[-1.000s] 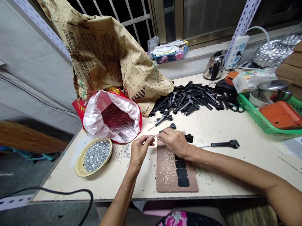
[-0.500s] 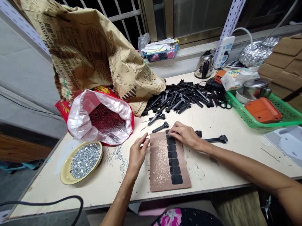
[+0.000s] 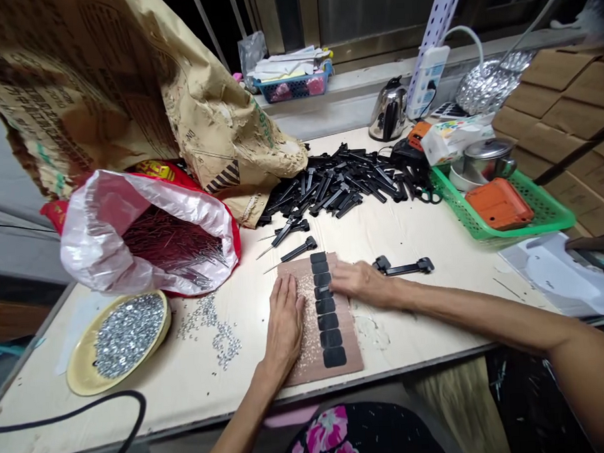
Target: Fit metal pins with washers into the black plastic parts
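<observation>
A brown board (image 3: 350, 344) lies near the table's front edge, with a column of black squares (image 3: 333, 338) on it. My left hand (image 3: 286, 321) rests flat on the board's left part, fingers stretched and holding nothing. Over the upper right of the board is my right hand (image 3: 364, 284), its fingers blurred by motion beside the squares; whether they hold anything cannot be made out. Just behind the board lies a black part with a thin metal pin (image 3: 299, 249). More black parts (image 3: 408, 267) lie right of my right hand.
A yellow dish (image 3: 80, 360) of small shiny pieces stands at the left, with loose pieces (image 3: 226, 343) beside it. Behind are an open bag (image 3: 96, 215) of thin pins, a paper sack (image 3: 217, 117) and a black pile (image 3: 335, 181). A green basket (image 3: 546, 217) stands right.
My left hand has gone from pinching at the board's upper left corner to lying flat on the board. My right hand has moved a little down the column of squares. The view has shifted right.
</observation>
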`<state>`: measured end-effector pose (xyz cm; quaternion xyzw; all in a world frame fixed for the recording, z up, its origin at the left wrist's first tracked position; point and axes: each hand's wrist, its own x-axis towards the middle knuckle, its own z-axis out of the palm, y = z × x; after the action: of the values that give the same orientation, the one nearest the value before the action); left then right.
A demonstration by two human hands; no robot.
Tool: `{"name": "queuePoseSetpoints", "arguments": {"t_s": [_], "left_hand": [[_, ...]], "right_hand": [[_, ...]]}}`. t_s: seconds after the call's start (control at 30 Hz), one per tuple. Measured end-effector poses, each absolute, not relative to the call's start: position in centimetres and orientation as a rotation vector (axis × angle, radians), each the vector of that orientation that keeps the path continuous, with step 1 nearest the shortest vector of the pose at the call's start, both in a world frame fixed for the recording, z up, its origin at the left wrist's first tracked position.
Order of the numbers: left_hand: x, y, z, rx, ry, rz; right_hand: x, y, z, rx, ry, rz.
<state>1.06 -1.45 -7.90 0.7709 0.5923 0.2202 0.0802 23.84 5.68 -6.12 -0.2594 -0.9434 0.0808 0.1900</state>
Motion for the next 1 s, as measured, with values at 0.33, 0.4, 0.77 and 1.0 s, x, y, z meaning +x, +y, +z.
{"name": "queuePoseSetpoints", "arguments": {"t_s": [0.33,0.4,0.77,1.0], "left_hand": [[1.1,-1.2,-8.4,2.331,1.802,0.639],[1.0,-1.1,-8.5,2.329,1.8,0.646],[2.9,-2.9,-4.7,2.33,1.588,0.875],[3.3,-2.2,-3.4,2.075,1.454,0.878]], "right_hand": [[23.6,4.9,-6.1,-0.638,-2.656,0.281],[23.5,3.8,-6.2,-0.59,-2.674,0.27],[23.6,2.0,-5.2,-0.938,-2.467,0.544],[24.2,1.7,-3.3,-1.074,-2.273,0.901]]}}
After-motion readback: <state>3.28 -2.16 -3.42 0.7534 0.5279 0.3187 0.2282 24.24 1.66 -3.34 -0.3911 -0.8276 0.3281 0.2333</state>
